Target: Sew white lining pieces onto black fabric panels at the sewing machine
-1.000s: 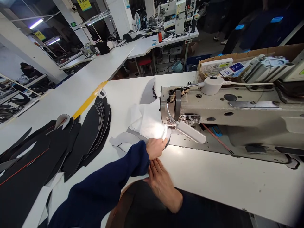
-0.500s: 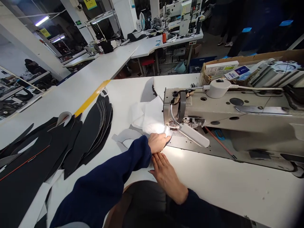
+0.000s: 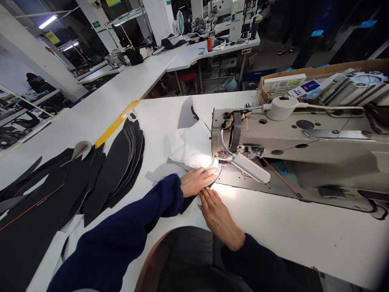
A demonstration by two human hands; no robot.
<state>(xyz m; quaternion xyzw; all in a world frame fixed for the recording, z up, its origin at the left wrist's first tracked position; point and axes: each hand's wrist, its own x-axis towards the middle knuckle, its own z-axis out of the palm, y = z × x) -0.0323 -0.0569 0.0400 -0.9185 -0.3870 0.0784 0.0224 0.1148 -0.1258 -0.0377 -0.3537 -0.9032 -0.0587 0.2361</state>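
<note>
My left hand (image 3: 197, 181) lies flat, fingers stretched, on a dark fabric piece (image 3: 187, 202) and points at the lit needle area of the grey sewing machine (image 3: 291, 142). Just below it, my right hand (image 3: 219, 217) rests flat on the white table (image 3: 273, 227), fingertips at the edge of the same piece. White fabric pieces (image 3: 194, 148) lie bunched behind the needle, to the left of the machine head. A small lamp (image 3: 251, 167) on a flexible neck shines onto the work spot.
Stacks of black cut fabric pieces (image 3: 115, 170) fan out on the table at the left. A cardboard box (image 3: 288, 81) with small cartons stands behind the machine. More tables and sewing machines (image 3: 231, 20) fill the background; a person (image 3: 33, 83) sits far left.
My left hand has flattened and stretched its fingers toward the needle. My right hand slid up and right, closer to the machine. A dark piece now shows under my left wrist.
</note>
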